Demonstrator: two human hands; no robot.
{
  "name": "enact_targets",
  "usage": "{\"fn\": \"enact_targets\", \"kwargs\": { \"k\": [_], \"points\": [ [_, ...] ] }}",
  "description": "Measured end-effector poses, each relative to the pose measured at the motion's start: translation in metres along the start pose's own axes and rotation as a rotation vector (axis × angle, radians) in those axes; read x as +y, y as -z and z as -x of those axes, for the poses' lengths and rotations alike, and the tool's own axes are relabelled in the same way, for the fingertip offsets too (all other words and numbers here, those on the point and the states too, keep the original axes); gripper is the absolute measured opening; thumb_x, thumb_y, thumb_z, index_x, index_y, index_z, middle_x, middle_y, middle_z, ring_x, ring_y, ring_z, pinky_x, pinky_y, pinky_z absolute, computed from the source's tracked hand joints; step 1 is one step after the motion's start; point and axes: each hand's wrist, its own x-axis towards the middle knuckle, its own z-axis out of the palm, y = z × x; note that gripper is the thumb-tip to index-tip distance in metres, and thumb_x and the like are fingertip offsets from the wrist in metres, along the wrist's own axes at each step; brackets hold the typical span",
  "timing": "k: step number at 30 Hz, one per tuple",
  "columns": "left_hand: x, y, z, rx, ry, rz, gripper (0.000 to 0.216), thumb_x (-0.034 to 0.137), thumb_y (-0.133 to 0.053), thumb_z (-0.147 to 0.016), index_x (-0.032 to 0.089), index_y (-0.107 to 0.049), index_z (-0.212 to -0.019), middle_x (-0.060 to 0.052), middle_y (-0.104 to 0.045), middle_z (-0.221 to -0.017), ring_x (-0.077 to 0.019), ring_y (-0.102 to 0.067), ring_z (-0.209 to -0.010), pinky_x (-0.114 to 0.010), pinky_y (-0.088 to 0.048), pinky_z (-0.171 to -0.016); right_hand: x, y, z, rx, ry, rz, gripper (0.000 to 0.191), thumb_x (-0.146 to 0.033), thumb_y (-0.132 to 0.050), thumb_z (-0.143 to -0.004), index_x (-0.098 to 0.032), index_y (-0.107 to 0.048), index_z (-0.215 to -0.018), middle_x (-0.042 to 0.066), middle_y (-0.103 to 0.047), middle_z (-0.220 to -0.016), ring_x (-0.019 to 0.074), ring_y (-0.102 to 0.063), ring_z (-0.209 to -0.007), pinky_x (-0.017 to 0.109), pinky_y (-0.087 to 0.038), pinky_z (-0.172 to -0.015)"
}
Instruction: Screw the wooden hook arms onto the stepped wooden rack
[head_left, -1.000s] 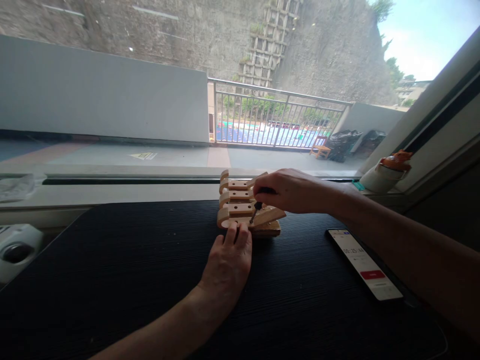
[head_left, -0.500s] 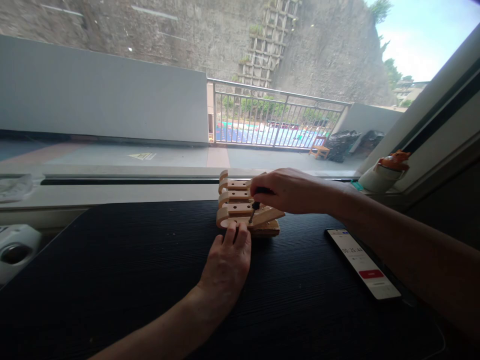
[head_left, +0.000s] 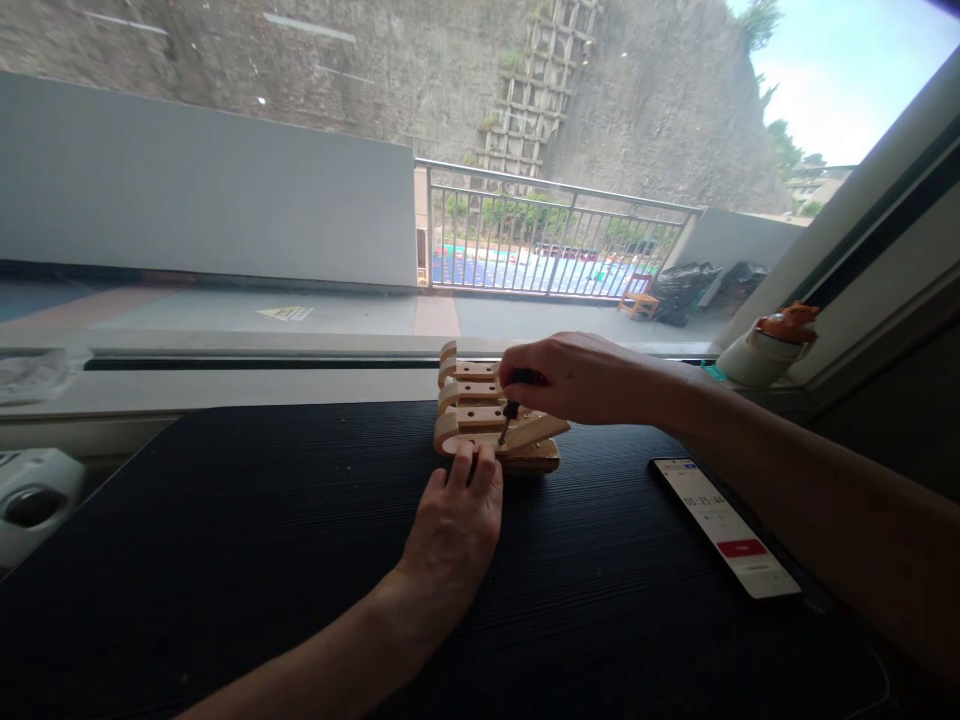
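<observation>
A small wooden assembly (head_left: 471, 415) of several rounded slats with holes, fixed on a wooden base, sits at the far edge of the black desk (head_left: 225, 560). My left hand (head_left: 454, 530) lies flat on the desk, its fingertips pressed against the near side of the wooden piece. My right hand (head_left: 577, 378) is closed around a small black-handled screwdriver (head_left: 511, 412), whose tip points down onto the nearest slat.
A phone (head_left: 726, 527) with a lit timer screen lies on the desk to the right. A white device (head_left: 34, 500) sits at the left edge. A white cup with an orange figure (head_left: 769, 350) stands on the window sill at right. The window is right behind the desk.
My right hand with the screwdriver has shifted very slightly left. My left hand and the wooden piece stay where they were.
</observation>
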Motion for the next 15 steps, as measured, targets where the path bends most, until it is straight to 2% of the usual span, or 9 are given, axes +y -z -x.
{"fn": "enact_targets", "kwargs": {
  "k": [8,15],
  "points": [
    [0.0,0.002,0.0,-0.024,-0.003,0.013,0.044,0.019,-0.04,-0.083,0.007,-0.043,-0.125,-0.014,-0.042,-0.131,-0.0311,-0.037,-0.119,-0.039,-0.047,-0.084,0.006,-0.013,-0.004,0.055,-0.04,-0.01,0.034,-0.043,-0.037,-0.083,-0.021,-0.062,-0.089,0.002,-0.06,-0.069,0.0098,-0.041,-0.055,0.023,-0.024,-0.052],
    [0.0,-0.001,0.001,-0.009,-0.003,0.009,0.045,0.018,-0.041,-0.083,0.007,-0.041,-0.127,-0.014,-0.04,-0.134,-0.0308,-0.036,-0.12,-0.039,-0.046,-0.086,0.007,-0.006,0.001,0.03,-0.039,-0.023,0.032,-0.045,-0.04,-0.082,-0.026,-0.061,-0.099,0.0,-0.061,-0.071,0.0094,-0.043,-0.055,0.023,-0.025,-0.052]
  ]
}}
